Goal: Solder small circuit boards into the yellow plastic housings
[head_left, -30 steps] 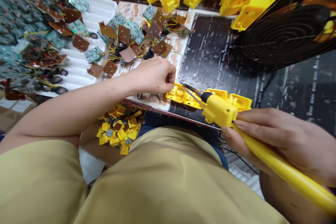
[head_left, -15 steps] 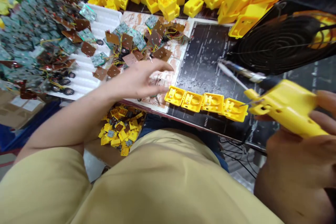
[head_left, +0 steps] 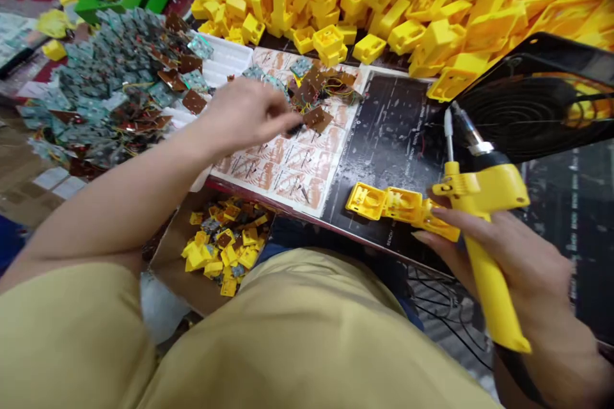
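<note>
Grips soldering gun (head_left: 484, 201) whole in right hand (head_left: 520, 268), tip up, clear of yellow housings (head_left: 384, 201) mid-right, while reaching left hand (head_left: 240, 115), grip too blurred to tell, toward circuit boards (head_left: 316, 86) upper centre.

1. Left hand (head_left: 244, 116) reaches forward, palm down, fingers pointing right, too blurred to tell whether they pinch.
2. Right hand (head_left: 515, 268) sits low at the right, fingers curled closed in a grip, index finger stretched leftward.

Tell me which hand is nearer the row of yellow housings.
Right. The right hand, gripping the soldering iron, is at the right end of the row of yellow housings; the left hand is apart, over the circuit boards.
</note>
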A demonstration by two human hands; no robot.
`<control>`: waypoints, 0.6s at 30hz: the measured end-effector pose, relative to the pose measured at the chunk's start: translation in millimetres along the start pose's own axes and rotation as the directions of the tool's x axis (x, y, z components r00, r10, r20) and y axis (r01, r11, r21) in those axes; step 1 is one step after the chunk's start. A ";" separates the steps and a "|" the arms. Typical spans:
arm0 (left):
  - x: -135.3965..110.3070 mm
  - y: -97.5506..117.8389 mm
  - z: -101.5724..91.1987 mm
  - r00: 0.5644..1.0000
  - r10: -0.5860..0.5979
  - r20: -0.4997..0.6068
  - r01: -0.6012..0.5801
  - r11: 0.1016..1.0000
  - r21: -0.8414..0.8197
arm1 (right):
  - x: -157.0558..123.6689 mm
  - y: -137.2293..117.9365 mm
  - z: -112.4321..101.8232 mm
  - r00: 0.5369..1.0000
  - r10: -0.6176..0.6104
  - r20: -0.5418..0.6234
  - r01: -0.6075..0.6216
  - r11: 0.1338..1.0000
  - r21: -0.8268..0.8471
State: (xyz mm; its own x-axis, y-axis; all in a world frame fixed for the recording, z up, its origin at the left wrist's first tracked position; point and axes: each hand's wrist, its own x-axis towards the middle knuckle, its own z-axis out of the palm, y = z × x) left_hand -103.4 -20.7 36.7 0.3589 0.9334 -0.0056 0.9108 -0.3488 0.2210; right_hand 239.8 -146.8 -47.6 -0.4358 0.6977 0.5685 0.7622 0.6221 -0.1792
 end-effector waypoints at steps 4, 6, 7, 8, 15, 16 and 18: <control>58.4 12.7 51.2 0.969 -0.131 -0.211 0.147 0.987 0.062 | 5.3 1.8 7.9 0.997 -0.077 -0.017 0.076 0.997 -0.031; 73.8 9.3 59.2 0.978 -0.156 -0.135 0.161 0.987 0.020 | 2.4 3.6 7.0 0.998 -0.059 -0.017 0.058 0.998 -0.037; 77.4 4.9 57.2 0.983 -0.158 -0.091 0.156 0.987 -0.029 | 0.5 4.9 6.1 0.999 -0.051 -0.015 0.050 0.998 -0.036; 78.7 -0.6 52.3 0.986 -0.156 -0.061 0.150 0.985 -0.090 | -1.1 6.5 5.3 0.999 -0.045 -0.015 0.044 0.999 -0.032; 55.6 -14.5 18.8 0.999 -0.026 -0.029 0.004 0.810 -0.586 | 5.1 11.9 15.3 0.997 -0.072 -0.012 0.073 0.997 0.038; 49.8 -11.7 19.9 1.000 -0.013 0.006 0.014 0.771 -0.637 | 7.5 10.4 18.0 0.997 -0.077 0.006 0.076 0.996 0.050; 38.6 -6.6 24.3 0.999 -0.021 0.041 0.043 0.744 -0.667 | 12.1 6.1 23.2 0.996 -0.081 0.047 0.078 0.995 0.069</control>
State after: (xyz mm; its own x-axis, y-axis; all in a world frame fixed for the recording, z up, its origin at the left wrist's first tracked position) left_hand -90.6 15.6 11.3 0.3477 0.9363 -0.0499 0.5562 -0.1631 0.8149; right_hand 228.1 -126.3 -60.5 -0.5185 0.6607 0.5428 0.6912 0.6976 -0.1888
